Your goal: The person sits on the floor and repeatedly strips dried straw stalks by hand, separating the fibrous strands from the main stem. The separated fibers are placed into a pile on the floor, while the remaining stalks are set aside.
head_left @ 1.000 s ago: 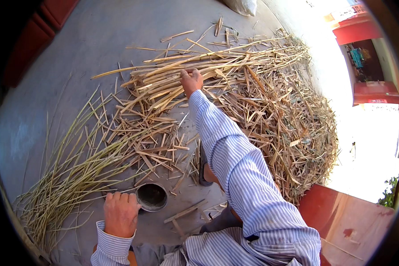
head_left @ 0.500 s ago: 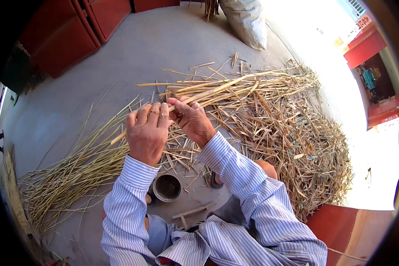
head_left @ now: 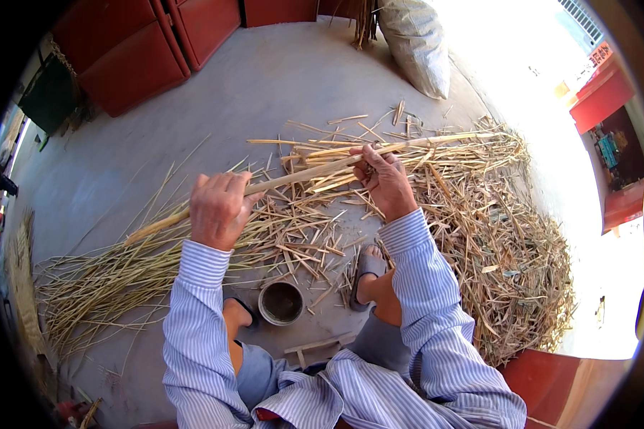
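Observation:
A long, pale dry stalk (head_left: 308,174) stretches between my two hands, sloping up toward the right. My left hand (head_left: 220,209) is closed around it, and its thicker end sticks out past the fist to the lower left. Farther along, my right hand (head_left: 386,182) pinches the stalk between thumb and fingers. Behind and below that hand lies a bundle of straw-coloured stalks (head_left: 451,146). Thin, greenish-yellow stripped stems (head_left: 114,286) lie fanned out under and beyond my left hand.
A heap of dry husks and leaves (head_left: 494,272) fills the right side. Between my feet stands a round bowl (head_left: 280,303), near a small wooden piece (head_left: 318,344). A white sack (head_left: 416,46) and red padded furniture (head_left: 132,61) stand at the back.
My hands have moved apart along the stalk, the left going left and the right going right. More of the stalk now shows between them. The view has shifted slightly.

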A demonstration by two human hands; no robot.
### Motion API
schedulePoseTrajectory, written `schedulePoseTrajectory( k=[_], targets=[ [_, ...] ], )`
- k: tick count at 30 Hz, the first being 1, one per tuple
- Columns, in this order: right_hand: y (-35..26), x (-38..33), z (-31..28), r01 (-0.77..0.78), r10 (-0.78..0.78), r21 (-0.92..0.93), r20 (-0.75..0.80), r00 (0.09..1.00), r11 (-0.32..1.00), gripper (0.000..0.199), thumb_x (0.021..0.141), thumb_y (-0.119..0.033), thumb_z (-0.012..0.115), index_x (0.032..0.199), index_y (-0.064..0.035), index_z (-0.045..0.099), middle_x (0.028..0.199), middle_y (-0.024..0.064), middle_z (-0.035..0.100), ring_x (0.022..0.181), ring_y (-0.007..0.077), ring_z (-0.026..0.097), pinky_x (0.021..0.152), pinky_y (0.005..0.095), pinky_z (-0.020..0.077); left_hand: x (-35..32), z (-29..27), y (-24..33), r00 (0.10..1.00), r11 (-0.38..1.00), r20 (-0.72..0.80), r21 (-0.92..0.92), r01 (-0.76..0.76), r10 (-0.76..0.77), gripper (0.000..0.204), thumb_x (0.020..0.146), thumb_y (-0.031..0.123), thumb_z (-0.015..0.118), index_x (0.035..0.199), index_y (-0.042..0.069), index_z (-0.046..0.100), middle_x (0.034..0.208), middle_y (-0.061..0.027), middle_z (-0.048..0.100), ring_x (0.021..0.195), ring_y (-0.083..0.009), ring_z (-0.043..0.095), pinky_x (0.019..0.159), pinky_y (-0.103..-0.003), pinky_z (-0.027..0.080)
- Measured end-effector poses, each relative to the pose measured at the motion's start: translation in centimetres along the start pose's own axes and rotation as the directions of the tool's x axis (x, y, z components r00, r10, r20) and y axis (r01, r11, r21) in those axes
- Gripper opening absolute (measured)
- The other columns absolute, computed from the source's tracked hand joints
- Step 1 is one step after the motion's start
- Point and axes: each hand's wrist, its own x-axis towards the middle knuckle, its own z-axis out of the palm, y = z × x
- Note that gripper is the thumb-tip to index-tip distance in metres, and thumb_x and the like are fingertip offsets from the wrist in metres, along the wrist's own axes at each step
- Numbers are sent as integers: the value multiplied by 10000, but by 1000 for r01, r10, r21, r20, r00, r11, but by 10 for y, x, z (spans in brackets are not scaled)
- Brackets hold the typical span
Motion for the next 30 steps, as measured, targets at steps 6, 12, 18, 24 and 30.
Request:
schedulePoseTrajectory(
  k=[6, 12, 18, 24, 30],
  targets=[
    [11, -5, 12, -38, 42, 38, -101, 994, 999, 235, 988, -251, 573, 1037, -26, 613, 947, 74, 709, 805, 129, 663, 692, 236, 544, -13, 30, -5, 988, 949, 42, -274, 153, -147, 231, 781, 169, 774, 951, 51, 669, 772, -46, 694, 700, -175, 626, 674, -324, 438],
    [9, -6, 4, -47, 42, -43, -117, 992, 998, 195, 994, -217, 559, 1027, -35, 622, 992, 98, 712, 813, 133, 668, 692, 232, 549, 8, 12, -24, 807, 568, 118, -652, 503, -579, 242, 854, 233, 751, 893, 22, 640, 788, -33, 674, 654, -105, 599, 601, -270, 464],
    [14, -10, 14, -45, 39, -110, -56, 998, 993, 234, 977, -261, 591, 1020, -45, 669, 971, 53, 721, 814, 102, 667, 703, 227, 541, 2, 47, 11, 991, 993, 62, -30, -117, 119, 328, 762, 265, 783, 993, 62, 669, 789, -81, 672, 653, -245, 609, 680, -374, 454],
    [20, -12, 14, -84, 76, -85, -97, 992, 993, 255, 982, -259, 582, 1065, -32, 664, 983, 44, 714, 837, 103, 669, 712, 224, 538, 6, 43, -12, 835, 566, 75, -701, 433, -546, 275, 836, 259, 749, 965, 29, 670, 747, -102, 672, 609, -222, 597, 604, -348, 452],
    [30, -9, 15, -108, 101, -147, -55, 993, 983, 248, 981, -270, 584, 1075, -49, 645, 1004, 47, 712, 880, 115, 671, 732, 224, 527, 19, 44, 6, 991, 956, -51, -272, 107, -125, 302, 874, 306, 704, 903, 11, 649, 730, -117, 657, 604, -262, 606, 571, -382, 455]
  ],
)
